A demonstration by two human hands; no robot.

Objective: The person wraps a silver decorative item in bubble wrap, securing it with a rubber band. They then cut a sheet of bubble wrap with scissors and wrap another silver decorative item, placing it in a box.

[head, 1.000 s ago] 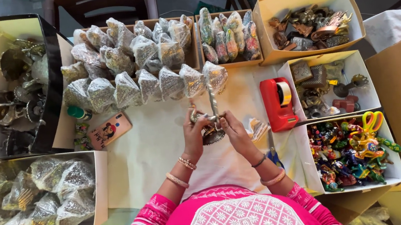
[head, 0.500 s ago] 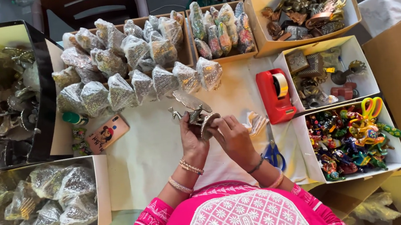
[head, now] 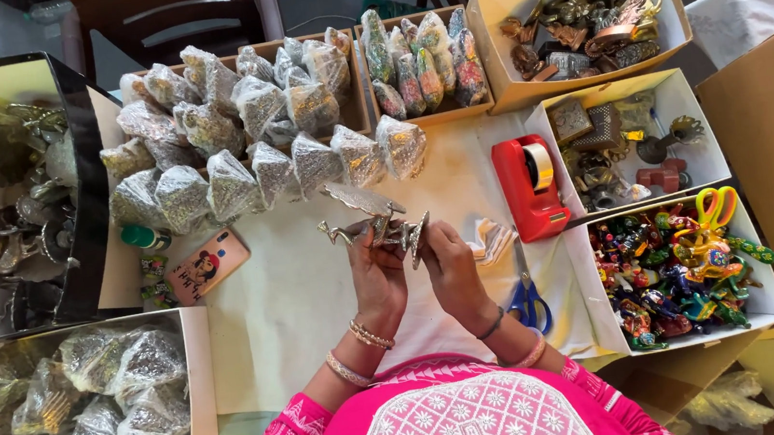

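Currently, you hold a silver metal figurine (head: 378, 223) above the middle of the white cloth-covered table (head: 289, 297), with both hands raised side by side. Your left hand (head: 375, 269) is closed around the figurine's long-necked body, and your right hand (head: 446, 264) pinches its round base, which is tipped on edge so that the piece lies sideways. The figurine carries no wrapping; it is bare metal. Along the far edge of the table, a row of bagged pieces (head: 265, 168) in clear plastic stands against a wooden tray (head: 360, 104) filled with more of the same. A white box (head: 195, 366) at the near left corner also holds bagged pieces, so a large share of the stock appears already packed. A black-sided box (head: 92, 183) at the left edge contains loose unwrapped metal figures, which suggests work remaining. A red tape dispenser (head: 527, 187) sits just right of your hands, and blue-handled scissors (head: 528, 303) lie near your right wrist. Boxes at the right edge hold brass items (head: 579, 30) and coloured figurines (head: 681, 281). A phone (head: 208, 264) lies to the left.
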